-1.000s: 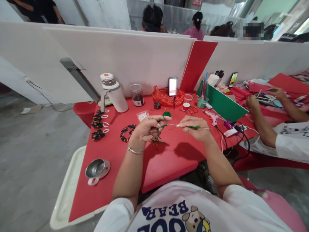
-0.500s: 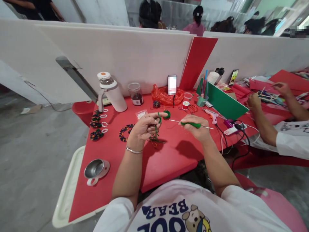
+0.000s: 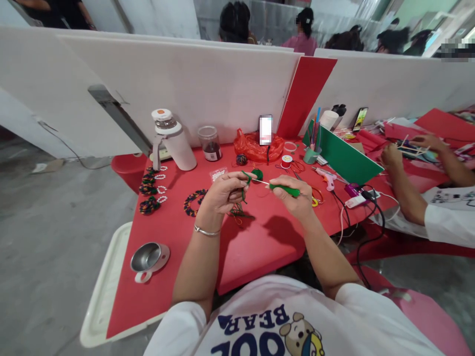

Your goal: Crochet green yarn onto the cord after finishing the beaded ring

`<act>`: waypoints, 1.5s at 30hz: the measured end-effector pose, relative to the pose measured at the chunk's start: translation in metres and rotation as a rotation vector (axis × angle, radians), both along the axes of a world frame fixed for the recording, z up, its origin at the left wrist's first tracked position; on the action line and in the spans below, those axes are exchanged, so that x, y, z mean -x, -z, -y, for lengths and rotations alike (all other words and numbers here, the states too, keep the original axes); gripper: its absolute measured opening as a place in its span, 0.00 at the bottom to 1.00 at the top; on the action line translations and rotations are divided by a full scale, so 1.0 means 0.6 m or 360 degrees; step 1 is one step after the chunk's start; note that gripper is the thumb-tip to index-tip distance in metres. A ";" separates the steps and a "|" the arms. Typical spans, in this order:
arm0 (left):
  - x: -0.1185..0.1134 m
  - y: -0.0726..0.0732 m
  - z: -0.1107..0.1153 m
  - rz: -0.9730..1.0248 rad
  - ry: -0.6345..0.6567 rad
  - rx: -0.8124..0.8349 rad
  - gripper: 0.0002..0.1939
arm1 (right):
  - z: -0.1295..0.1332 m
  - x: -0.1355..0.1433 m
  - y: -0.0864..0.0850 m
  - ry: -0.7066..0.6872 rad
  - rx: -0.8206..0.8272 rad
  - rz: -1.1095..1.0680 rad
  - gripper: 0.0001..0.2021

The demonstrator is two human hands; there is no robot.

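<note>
Green yarn (image 3: 244, 194) is looped round the index finger of my left hand (image 3: 225, 192), whose other fingers are curled closed on it. My right hand (image 3: 297, 199) grips the green handle of a crochet hook (image 3: 285, 190). Its thin metal shaft points left, with the tip at the yarn by my left fingertips; whether it has caught the yarn is too small to tell. Just behind lies a ball of green yarn (image 3: 257, 174). Loose yarn ends (image 3: 239, 212) hang or lie below my left hand. A dark multicoloured braided ring (image 3: 193, 203) rests left of it.
Beaded multicoloured pieces (image 3: 149, 205), a steel cup (image 3: 150, 261), a large bottle (image 3: 174, 143) and a jar (image 3: 210, 144) stand to the left. A phone (image 3: 265, 129) leans behind. Rightward are a glue gun (image 3: 325, 178), cables and a green board (image 3: 343, 155); a co-worker's hands (image 3: 392, 157) are beyond.
My right hand has moved left, bringing the hook's tip to the yarn at my left fingers. My left index finger has bent in from its stretched position. Yellow-handled scissors now show beside my right hand.
</note>
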State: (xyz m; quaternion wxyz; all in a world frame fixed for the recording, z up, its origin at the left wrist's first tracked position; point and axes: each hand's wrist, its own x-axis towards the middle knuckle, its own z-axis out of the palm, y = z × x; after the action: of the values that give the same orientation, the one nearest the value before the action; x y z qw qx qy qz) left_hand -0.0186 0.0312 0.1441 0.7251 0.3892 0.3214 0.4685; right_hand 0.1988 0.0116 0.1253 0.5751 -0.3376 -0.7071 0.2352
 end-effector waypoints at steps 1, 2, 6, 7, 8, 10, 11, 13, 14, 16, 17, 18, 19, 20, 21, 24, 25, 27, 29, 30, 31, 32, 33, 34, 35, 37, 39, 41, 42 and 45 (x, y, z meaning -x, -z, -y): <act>0.000 0.000 0.001 -0.0001 -0.0004 -0.0006 0.15 | -0.001 0.001 0.000 0.0012 0.0008 -0.0009 0.11; -0.001 0.000 0.001 -0.0002 -0.0006 -0.0013 0.14 | -0.001 0.001 0.001 0.0018 0.0013 -0.0018 0.11; -0.002 -0.001 0.004 -0.0016 0.0018 -0.0030 0.12 | -0.001 0.003 0.002 0.0004 -0.0005 -0.0055 0.10; -0.002 -0.001 0.005 -0.0020 0.0025 -0.0032 0.12 | -0.001 0.003 0.003 0.0009 -0.0007 -0.0060 0.09; -0.002 -0.002 0.005 -0.0023 0.0030 -0.0036 0.12 | -0.001 0.003 0.003 0.0016 -0.0005 -0.0063 0.10; -0.003 -0.001 0.005 -0.0024 0.0031 -0.0050 0.13 | -0.002 0.002 0.005 0.0028 0.0008 -0.0083 0.11; -0.004 -0.001 0.005 -0.0023 0.0027 -0.0060 0.14 | -0.002 0.001 0.006 0.0026 0.0019 -0.0095 0.12; -0.005 -0.001 0.005 -0.0021 0.0028 -0.0073 0.15 | -0.003 0.000 0.008 0.0015 0.0032 -0.0116 0.12; -0.005 -0.001 0.005 -0.0022 0.0032 -0.0078 0.16 | -0.004 0.000 0.009 0.0008 0.0033 -0.0121 0.12; -0.006 0.000 0.005 -0.0023 0.0042 -0.0085 0.17 | -0.006 0.000 0.011 -0.0003 0.0023 -0.0133 0.11; -0.006 0.001 0.005 -0.0026 0.0045 -0.0090 0.18 | -0.007 0.000 0.012 -0.0009 0.0020 -0.0147 0.11; -0.005 0.002 0.005 -0.0032 0.0046 -0.0097 0.18 | -0.007 0.000 0.013 -0.0015 0.0025 -0.0157 0.11; -0.005 0.003 0.004 -0.0042 0.0046 -0.0106 0.18 | -0.008 0.001 0.013 -0.0021 0.0037 -0.0161 0.11; -0.005 0.004 0.004 -0.0056 0.0046 -0.0115 0.18 | -0.009 0.001 0.013 -0.0025 0.0049 -0.0159 0.11; -0.005 0.004 0.004 -0.0073 0.0046 -0.0126 0.18 | -0.010 0.002 0.013 -0.0025 0.0061 -0.0153 0.12; -0.005 0.004 0.005 -0.0130 0.0032 -0.0156 0.17 | -0.011 0.004 0.011 -0.0017 0.0061 -0.0120 0.13; -0.005 0.004 0.005 -0.0145 0.0020 -0.0164 0.17 | -0.011 0.005 0.011 -0.0010 0.0052 -0.0112 0.13; -0.006 0.004 0.006 -0.0170 -0.0001 -0.0184 0.17 | -0.012 0.005 0.010 -0.0004 0.0040 -0.0100 0.14; -0.007 0.005 0.006 -0.0198 -0.0015 -0.0218 0.17 | -0.012 0.005 0.010 -0.0006 0.0042 -0.0091 0.14; -0.007 0.006 0.006 -0.0216 -0.0020 -0.0240 0.17 | -0.012 0.005 0.011 -0.0009 0.0045 -0.0088 0.13; -0.007 0.007 0.006 -0.0239 -0.0024 -0.0263 0.17 | -0.012 0.005 0.011 -0.0012 0.0045 -0.0090 0.13; -0.008 0.008 0.006 -0.0264 -0.0031 -0.0283 0.16 | -0.012 0.004 0.011 -0.0015 0.0042 -0.0093 0.12; -0.008 0.009 0.005 -0.0290 -0.0042 -0.0300 0.16 | -0.012 0.004 0.011 -0.0020 0.0037 -0.0095 0.12; -0.008 0.010 0.005 -0.0318 -0.0056 -0.0314 0.16 | -0.012 0.003 0.011 -0.0023 0.0030 -0.0096 0.11; -0.008 0.010 0.005 -0.0349 -0.0071 -0.0326 0.15 | -0.012 0.003 0.011 -0.0024 0.0028 -0.0092 0.11; -0.009 0.009 0.007 -0.0421 -0.0117 -0.0360 0.14 | -0.012 0.002 0.011 -0.0008 0.0036 -0.0069 0.11; -0.010 0.006 0.009 -0.0509 -0.0173 -0.0420 0.12 | -0.012 0.001 0.011 0.0017 0.0057 -0.0038 0.11; -0.011 0.004 0.012 -0.0593 -0.0222 -0.0490 0.11 | -0.012 0.001 0.011 0.0023 0.0073 -0.0019 0.11; -0.011 0.003 0.013 -0.0623 -0.0233 -0.0522 0.11 | -0.012 0.001 0.012 0.0017 0.0076 -0.0019 0.11; -0.012 0.004 0.014 -0.0656 -0.0219 -0.0584 0.10 | -0.013 0.002 0.013 -0.0021 0.0077 -0.0031 0.10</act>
State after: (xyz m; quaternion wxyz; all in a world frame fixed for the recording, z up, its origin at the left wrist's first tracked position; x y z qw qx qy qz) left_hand -0.0111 0.0229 0.1420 0.5285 0.5782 0.3975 0.4779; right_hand 0.1975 0.0192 0.1177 0.5720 -0.3445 -0.6977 0.2593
